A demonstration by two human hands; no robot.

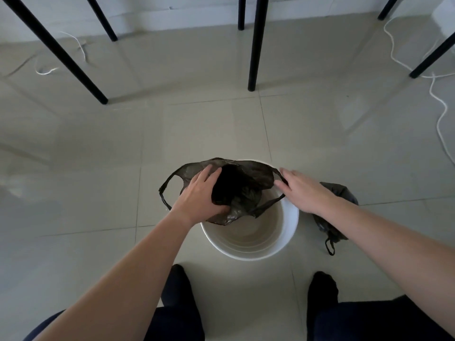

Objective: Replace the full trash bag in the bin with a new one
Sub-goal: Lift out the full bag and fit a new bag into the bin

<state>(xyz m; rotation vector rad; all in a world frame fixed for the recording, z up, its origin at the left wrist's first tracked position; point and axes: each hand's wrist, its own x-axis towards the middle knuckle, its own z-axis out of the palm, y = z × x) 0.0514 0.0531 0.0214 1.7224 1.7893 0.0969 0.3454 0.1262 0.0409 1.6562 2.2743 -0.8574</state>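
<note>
A white round bin [290, 225] stands on the tiled floor in front of my feet. A new dark, thin trash bag [248, 178] is spread over the bin's far half, its mouth open and its handle loops hanging to the left and right. My left hand [200, 195] grips the bag's left edge, thumb inside the opening. My right hand [301, 190] lies flat, fingers extended, on the bag's right handle at the bin's rim. The full trash bag [338, 193], tied and dark, lies on the floor right of the bin, partly hidden by my right forearm.
Black furniture legs [254, 45] stand on the floor beyond the bin, with more at the left [56, 50] and right [433, 55]. A white cable [440, 114] snakes along the right side. My dark-socked feet [177, 284] are just behind the bin.
</note>
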